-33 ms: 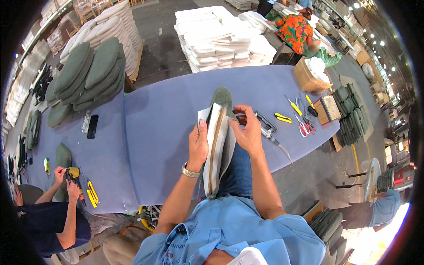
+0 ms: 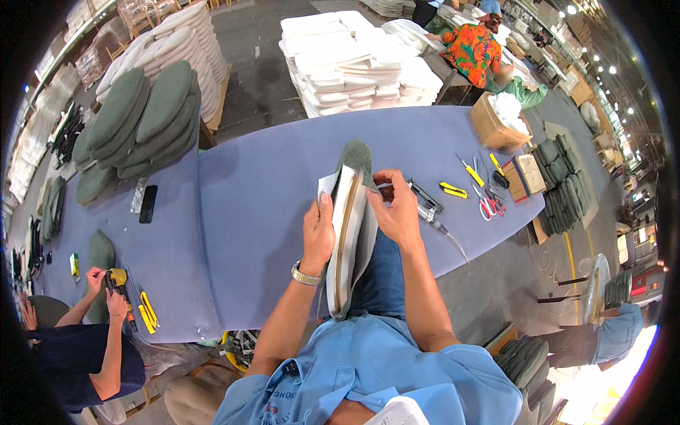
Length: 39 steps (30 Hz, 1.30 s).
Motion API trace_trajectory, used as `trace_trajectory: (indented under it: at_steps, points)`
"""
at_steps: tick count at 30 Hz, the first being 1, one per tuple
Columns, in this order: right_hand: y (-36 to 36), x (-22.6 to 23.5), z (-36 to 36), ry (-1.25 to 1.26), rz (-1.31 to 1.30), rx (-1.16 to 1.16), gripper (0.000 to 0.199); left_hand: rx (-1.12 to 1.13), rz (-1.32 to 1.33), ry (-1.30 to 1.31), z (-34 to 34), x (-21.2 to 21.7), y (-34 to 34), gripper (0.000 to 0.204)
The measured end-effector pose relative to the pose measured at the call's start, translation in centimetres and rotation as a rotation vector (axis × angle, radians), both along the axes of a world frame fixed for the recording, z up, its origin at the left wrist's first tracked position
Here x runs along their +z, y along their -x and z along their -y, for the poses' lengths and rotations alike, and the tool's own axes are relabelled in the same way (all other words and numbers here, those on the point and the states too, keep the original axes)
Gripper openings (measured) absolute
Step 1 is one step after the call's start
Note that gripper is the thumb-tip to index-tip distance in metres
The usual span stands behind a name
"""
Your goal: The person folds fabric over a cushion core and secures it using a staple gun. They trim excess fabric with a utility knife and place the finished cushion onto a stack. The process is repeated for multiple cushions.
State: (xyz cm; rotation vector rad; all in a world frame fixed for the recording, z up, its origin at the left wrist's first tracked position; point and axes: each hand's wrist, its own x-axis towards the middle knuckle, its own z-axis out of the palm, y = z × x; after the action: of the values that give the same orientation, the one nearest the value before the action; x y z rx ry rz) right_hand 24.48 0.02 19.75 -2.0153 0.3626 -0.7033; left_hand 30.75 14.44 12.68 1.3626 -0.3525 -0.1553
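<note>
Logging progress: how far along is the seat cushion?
Done: stacks of grey-green covered cushions sit at the table's far left. In hand: left hand and right hand hold a white foam pad with grey-green fabric cover on edge, cover open. Left: white foam stacks uncovered.

A long blue-grey table (image 2: 255, 205) curves across a workshop with a grey concrete floor (image 2: 258, 67). Beyond the table stand stacks of white foam (image 2: 354, 67) and green cushions (image 2: 142, 120). Right of the table, ceiling lamps (image 2: 602, 60) shine in a row above crowded shelves.
</note>
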Motion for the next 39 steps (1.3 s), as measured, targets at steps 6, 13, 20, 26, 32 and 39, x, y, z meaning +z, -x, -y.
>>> trace_trajectory:
  at_steps: [6,13,20,26,32,39]
  points:
    - [-0.8,0.4,0.6,0.207,-0.153,-0.042,0.026,-0.05,0.007,-0.202,-0.3,0.3,-0.1,0.046]
    - [-1.7,-1.7,1.0,0.298,-0.142,0.036,0.035,0.076,0.224,-0.405,-1.5,-0.8,0.5,0.05]
    - [-2.6,-3.4,1.1,0.088,-0.138,0.0,0.039,0.0,0.315,-0.77,-5.2,-4.3,-0.5,0.045]
    - [-3.6,-4.4,3.7,0.16,-0.11,-0.156,0.038,-0.121,0.409,-0.724,-3.0,-2.0,-0.4,0.06]
    - [-5.7,-2.5,3.4,0.226,-0.107,-0.166,0.04,-0.179,0.328,-0.427,-1.8,-2.0,-1.1,0.06]
    - [-5.6,-10.8,6.5,0.263,-0.259,-0.108,0.044,-0.286,-0.068,-0.565,-2.1,-7.5,-3.5,0.061]
